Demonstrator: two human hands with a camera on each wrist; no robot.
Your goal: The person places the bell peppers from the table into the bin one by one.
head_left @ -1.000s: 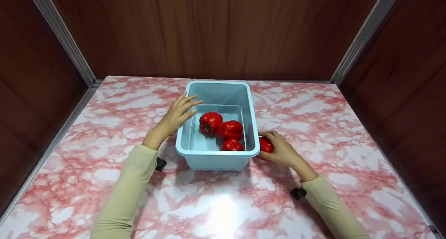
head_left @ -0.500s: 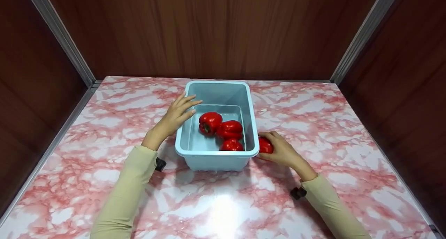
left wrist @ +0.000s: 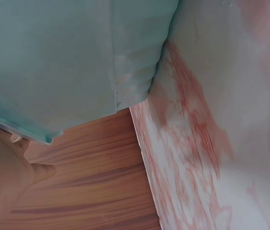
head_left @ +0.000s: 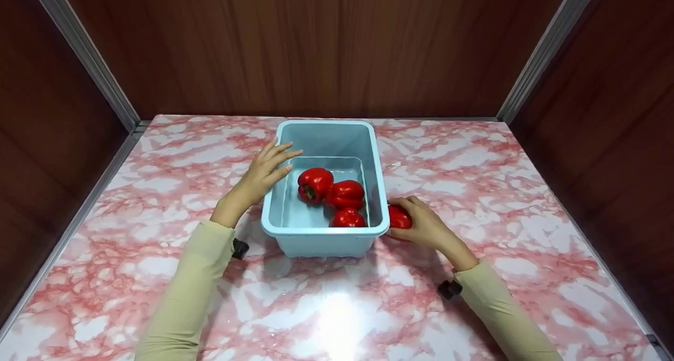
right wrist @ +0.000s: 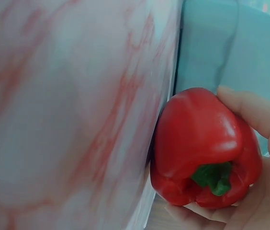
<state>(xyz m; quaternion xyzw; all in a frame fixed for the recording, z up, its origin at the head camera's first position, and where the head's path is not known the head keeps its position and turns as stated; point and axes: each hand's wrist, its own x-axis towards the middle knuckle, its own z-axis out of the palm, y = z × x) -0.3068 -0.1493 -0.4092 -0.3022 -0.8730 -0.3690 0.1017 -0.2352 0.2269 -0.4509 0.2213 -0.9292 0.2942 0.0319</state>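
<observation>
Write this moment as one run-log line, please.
left hand: rests on blue bin rim | right hand: grips red pepper beside bin | inside: three peppers

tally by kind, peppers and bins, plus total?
Red bell peppers: 4. Three lie in the bin; one is held by the right hand outside it.
Light blue bin: 1.
Total: 5.

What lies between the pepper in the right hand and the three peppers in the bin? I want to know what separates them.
Only the light blue bin's right wall and rim, as the head view shows. The right hand grips its pepper beside that wall, outside.
</observation>
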